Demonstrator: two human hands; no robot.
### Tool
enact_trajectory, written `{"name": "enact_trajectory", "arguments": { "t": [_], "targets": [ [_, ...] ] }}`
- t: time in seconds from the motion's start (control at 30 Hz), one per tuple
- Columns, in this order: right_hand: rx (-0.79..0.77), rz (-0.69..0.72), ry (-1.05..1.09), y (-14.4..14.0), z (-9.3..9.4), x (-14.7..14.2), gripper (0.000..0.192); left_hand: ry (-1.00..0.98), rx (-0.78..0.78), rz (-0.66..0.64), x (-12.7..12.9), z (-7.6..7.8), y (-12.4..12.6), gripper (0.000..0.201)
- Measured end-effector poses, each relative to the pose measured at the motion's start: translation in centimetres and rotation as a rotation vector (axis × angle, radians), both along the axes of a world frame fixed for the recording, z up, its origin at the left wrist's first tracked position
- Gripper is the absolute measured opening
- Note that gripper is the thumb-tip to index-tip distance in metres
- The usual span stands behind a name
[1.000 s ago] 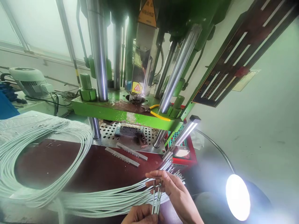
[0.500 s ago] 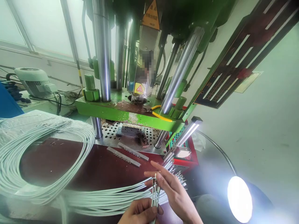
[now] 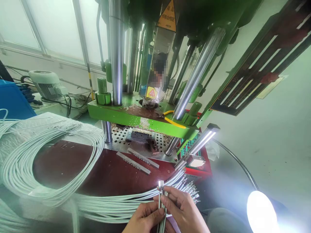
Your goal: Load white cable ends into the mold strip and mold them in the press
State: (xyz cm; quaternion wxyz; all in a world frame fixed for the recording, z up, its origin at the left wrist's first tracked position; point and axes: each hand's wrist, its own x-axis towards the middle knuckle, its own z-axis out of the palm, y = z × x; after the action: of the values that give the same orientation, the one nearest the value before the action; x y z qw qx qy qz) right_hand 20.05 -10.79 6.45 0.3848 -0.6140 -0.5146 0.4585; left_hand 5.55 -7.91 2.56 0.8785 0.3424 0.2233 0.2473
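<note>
White looped cables crowd the dark red worktable, leaving bare surface up to two grey metal bars. Left hand and right hand, fingers closed, pinch thin upright metal-tipped wires at the near edge.

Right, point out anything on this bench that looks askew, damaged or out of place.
Little stands out. Two metal bars lie loose and slanted on the dark red bench, and yellow-handled pliers sit on the press's green plate. The left hand and right hand grip upright cable ends from the white cable bundle.
</note>
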Motion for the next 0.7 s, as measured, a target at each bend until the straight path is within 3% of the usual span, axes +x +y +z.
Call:
{"name": "enact_trajectory", "arguments": {
  "t": [0.13,0.37,0.57,0.63,0.7],
  "targets": [
    [0.051,-0.134,-0.109,-0.3,0.2,0.2,0.051,0.134,0.088,0.067,-0.2,0.6,0.3,0.043],
    [0.031,-0.123,-0.200,-0.2,1.0,-0.2,0.047,0.233,0.346,0.011,-0.2,1.0,0.8,0.047],
    [0.075,-0.237,-0.182,-0.8,0.9,-0.3,0.046,0.311,0.360,0.110,-0.5,1.2,1.4,0.044],
    [0.054,-0.184,-0.145,-1.2,1.3,-0.5,0.045,0.344,0.402,0.132,-0.5,1.2,1.8,0.044],
    [0.010,-0.032,-0.126,-1.9,2.2,-0.8,0.043,0.365,0.465,0.171,-0.5,1.4,2.5,0.041]
  ]
}}
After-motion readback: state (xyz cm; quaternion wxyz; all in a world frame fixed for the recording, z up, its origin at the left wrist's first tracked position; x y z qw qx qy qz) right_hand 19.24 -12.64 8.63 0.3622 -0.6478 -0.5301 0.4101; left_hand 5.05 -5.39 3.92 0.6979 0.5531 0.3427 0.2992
